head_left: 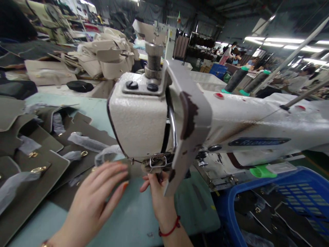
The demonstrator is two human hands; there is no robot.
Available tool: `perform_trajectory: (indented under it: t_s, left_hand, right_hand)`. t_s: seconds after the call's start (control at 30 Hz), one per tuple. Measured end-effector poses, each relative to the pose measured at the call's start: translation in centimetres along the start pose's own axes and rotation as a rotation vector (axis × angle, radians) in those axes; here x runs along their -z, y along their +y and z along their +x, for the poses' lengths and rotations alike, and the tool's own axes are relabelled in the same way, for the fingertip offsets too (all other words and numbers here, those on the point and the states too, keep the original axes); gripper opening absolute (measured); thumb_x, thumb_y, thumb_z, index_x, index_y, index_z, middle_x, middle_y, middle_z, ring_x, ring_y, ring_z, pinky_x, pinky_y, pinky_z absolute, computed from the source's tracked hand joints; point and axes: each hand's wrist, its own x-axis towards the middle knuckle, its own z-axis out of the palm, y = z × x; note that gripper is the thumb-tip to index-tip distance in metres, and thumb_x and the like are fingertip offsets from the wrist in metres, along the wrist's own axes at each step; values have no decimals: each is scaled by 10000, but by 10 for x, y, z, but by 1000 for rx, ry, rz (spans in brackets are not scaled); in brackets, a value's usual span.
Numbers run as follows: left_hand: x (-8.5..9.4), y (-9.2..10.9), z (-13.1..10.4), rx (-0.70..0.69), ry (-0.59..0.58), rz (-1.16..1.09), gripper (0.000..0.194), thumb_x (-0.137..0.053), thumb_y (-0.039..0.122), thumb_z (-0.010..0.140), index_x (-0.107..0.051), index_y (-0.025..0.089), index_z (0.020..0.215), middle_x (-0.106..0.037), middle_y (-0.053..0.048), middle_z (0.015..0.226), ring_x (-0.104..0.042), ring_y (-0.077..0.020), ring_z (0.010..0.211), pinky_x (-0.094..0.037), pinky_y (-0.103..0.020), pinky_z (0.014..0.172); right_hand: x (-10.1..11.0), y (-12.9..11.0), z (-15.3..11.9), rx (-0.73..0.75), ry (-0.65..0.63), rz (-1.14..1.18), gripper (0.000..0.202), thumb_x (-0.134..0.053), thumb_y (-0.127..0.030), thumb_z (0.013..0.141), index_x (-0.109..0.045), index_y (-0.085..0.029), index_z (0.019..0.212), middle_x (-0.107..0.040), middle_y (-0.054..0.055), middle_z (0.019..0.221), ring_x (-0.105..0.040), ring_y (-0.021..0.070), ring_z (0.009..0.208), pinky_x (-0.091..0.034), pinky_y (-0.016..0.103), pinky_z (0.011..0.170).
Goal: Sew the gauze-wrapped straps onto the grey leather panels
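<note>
My left hand (95, 199) is stretched out, fingers extended and slightly apart, left of the sewing machine head (138, 116). Its fingertips are beside a dark grey bag piece (133, 168); whether they touch it I cannot tell. My right hand (160, 197), with a red cord bracelet (170, 230) at the wrist, reaches in below the machine head near the needle area. Its thumb points up and the other fingers curl in; whatever they hold is hidden by the machine's grey lever arm (191, 113). Dark grey bag pieces (51, 178) with gold clasps and wrapping film lie at left.
A blue basket (227, 206) with more dark grey pieces stands at right. Beige bags (110, 56) are heaped behind the light-green tabletop (123, 219). Two dark thread cones (236, 79) rise behind the machine arm (252, 116). People work in the background.
</note>
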Motion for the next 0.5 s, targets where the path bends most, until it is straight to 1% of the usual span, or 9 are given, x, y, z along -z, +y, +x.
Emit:
perform_trajectory:
  t_s: [0.03,0.07,0.13,0.2,0.23,0.3,0.33,0.4,0.5]
  left_hand:
    - [-8,4,-16,10,61,-60,135,-609,283,803,-686,275,915,-668,-39,917,-613,-252,923,-483,-398,863]
    - [-16,10,-30,127,48,-158,105,-602,256,808,-690,278,863,-661,-37,864,-615,-229,859,-498,-358,798]
    - [-36,19,-46,441,-60,-477,138,-566,328,843,-680,252,831,-666,-43,809,-625,-210,769,-515,-311,681]
    - [-56,25,-42,733,-123,-878,317,-470,450,886,-688,221,913,-686,-71,825,-644,-226,790,-524,-317,661]
    - [-64,25,-34,818,-135,-1067,396,-436,499,890,-696,203,933,-690,-83,810,-647,-236,806,-527,-332,684]
    - [-76,23,-14,899,-142,-1324,457,-461,546,864,-721,170,873,-675,-82,704,-640,-238,785,-515,-354,738]
    - [-79,22,-6,918,-159,-1380,443,-513,546,837,-727,161,788,-647,-64,617,-630,-228,740,-506,-351,750]
    - [-78,20,6,961,-196,-1379,395,-602,510,792,-713,150,671,-585,-22,502,-600,-197,666,-490,-333,762]
    - [-70,18,10,1030,-192,-1225,374,-664,491,737,-709,131,648,-598,-15,510,-576,-185,630,-481,-317,719]
  right_hand:
    - [0,-2,0,5,0,-12,496,-492,-341,897,-613,-198,437,-657,21,475,-688,179,687,-469,246,761]
    - [1,-3,-1,13,-3,-25,497,-490,-329,897,-611,-200,433,-660,20,481,-687,177,683,-469,242,755]
    - [2,-6,-2,34,-8,-42,495,-486,-301,897,-605,-204,426,-666,19,501,-686,176,692,-474,231,741]
    - [3,-7,-2,44,-22,-44,479,-482,-291,899,-614,-204,447,-670,19,512,-685,176,676,-483,224,712]
    - [4,-7,-2,49,-29,-44,470,-484,-295,900,-620,-202,460,-676,21,522,-684,177,668,-487,222,698]
    - [5,-7,0,64,-33,-52,454,-498,-316,896,-625,-196,477,-692,27,554,-679,177,652,-490,222,679]
    - [5,-7,0,78,-29,-61,447,-508,-325,893,-625,-193,482,-695,27,562,-675,176,644,-488,221,671]
    - [6,-8,1,109,-32,-74,454,-516,-338,892,-615,-190,475,-684,24,546,-669,172,637,-483,213,663]
    - [9,-8,-2,116,-74,-63,445,-487,-359,916,-643,-177,541,-648,7,498,-653,151,601,-472,198,667]
